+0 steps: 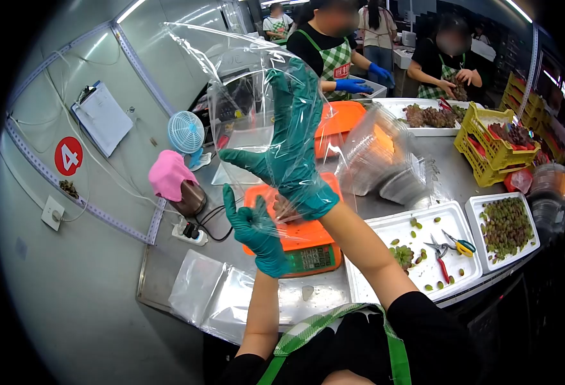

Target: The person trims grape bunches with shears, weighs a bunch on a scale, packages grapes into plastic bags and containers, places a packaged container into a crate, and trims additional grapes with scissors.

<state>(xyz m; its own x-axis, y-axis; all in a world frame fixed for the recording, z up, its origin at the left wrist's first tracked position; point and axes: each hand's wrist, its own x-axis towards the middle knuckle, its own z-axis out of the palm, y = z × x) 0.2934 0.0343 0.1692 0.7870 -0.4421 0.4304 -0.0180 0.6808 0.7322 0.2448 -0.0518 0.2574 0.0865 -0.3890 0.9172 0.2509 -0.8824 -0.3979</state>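
Observation:
My right hand, in a green glove, is raised inside a clear plastic bag with its fingers spread. The film stands up around the fingers and reaches down to the wrist. Lower and to the left, my left hand, also green-gloved, is at the bag's lower edge. Its index finger points up while the other fingers curl at the film. Beneath the hands sits an orange scale with a keypad, and dark grapes show partly through the film on its top.
Flat clear bags lie at the table's front left. On the right, a white tray holds loose grapes, red-handled snips and pliers-like cutters. Behind are stacked clear containers, a yellow crate, a blue fan and co-workers.

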